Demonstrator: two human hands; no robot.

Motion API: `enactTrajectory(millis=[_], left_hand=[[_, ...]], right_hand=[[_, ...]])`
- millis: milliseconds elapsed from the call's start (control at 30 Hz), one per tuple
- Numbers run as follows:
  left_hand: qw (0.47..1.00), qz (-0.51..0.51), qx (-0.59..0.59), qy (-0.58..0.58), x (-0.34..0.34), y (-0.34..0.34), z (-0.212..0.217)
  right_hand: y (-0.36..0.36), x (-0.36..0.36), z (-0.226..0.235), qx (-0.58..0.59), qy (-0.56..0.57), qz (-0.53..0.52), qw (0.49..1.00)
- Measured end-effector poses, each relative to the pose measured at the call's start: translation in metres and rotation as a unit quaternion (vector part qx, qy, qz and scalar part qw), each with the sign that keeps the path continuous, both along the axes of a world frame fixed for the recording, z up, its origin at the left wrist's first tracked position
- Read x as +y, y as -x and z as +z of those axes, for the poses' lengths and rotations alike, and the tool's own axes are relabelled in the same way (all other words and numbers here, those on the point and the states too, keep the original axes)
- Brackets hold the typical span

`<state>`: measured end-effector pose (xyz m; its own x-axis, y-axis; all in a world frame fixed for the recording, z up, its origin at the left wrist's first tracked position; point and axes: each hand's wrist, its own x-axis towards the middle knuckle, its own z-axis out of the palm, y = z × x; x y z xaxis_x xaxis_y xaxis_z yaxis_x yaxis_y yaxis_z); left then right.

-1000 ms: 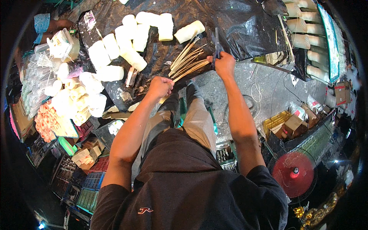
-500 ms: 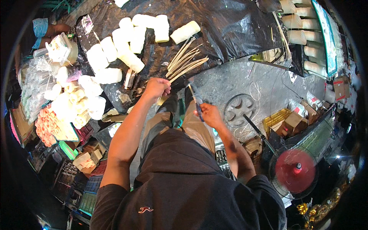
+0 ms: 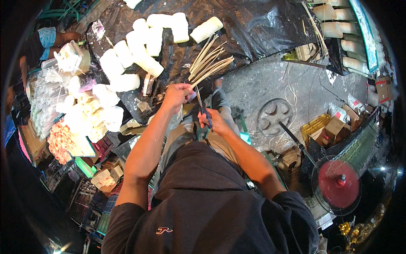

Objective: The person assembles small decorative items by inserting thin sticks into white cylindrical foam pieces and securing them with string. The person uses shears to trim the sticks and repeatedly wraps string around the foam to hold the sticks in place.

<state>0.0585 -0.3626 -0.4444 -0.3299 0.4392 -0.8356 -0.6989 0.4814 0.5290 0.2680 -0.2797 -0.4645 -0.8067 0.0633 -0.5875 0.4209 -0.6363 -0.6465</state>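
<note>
From above, we see our two hands near each other but apart, at the edge of a black-draped counter (image 3: 262,31). Our left hand (image 3: 175,96) pinches a bundle of thin pale sticks (image 3: 211,71) by its gathered end, the other ends fanning out over the counter toward a lone pale cylinder (image 3: 207,29). Our right hand (image 3: 216,122) is wrapped around the handles of a pair of scissors (image 3: 207,116), its blades pointing up toward the pinched end. The step in hand looks like bringing blades and bundle into line; whether they touch, we cannot tell. The next move, in our judgement, calls for a firm left grip, sticks kept together, and blades held clear of our fingers.
</note>
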Motion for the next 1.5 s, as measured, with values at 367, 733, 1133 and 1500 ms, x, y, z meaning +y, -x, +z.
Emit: enactTrajectory(millis=[367, 733, 1133, 1500], left_hand=[[0.994, 0.057, 0.087, -0.021, -0.008, -0.018, 0.023], [0.976, 0.072, 0.203, 0.011, -0.023, -0.021, 0.017], [0.975, 0.065, 0.212, 0.014, -0.029, -0.020, 0.007], [0.980, 0.010, 0.190, 0.060, -0.030, -0.011, 0.000]], right_hand=[[0.034, -0.026, -0.002, 0.021, -0.058, -0.030, 0.998], [0.053, -0.032, -0.004, -0.033, -0.075, 0.006, 0.997], [0.062, -0.030, -0.007, -0.020, -0.118, 0.029, 0.992], [0.058, -0.030, 0.001, -0.113, -0.132, 0.045, 0.984]])
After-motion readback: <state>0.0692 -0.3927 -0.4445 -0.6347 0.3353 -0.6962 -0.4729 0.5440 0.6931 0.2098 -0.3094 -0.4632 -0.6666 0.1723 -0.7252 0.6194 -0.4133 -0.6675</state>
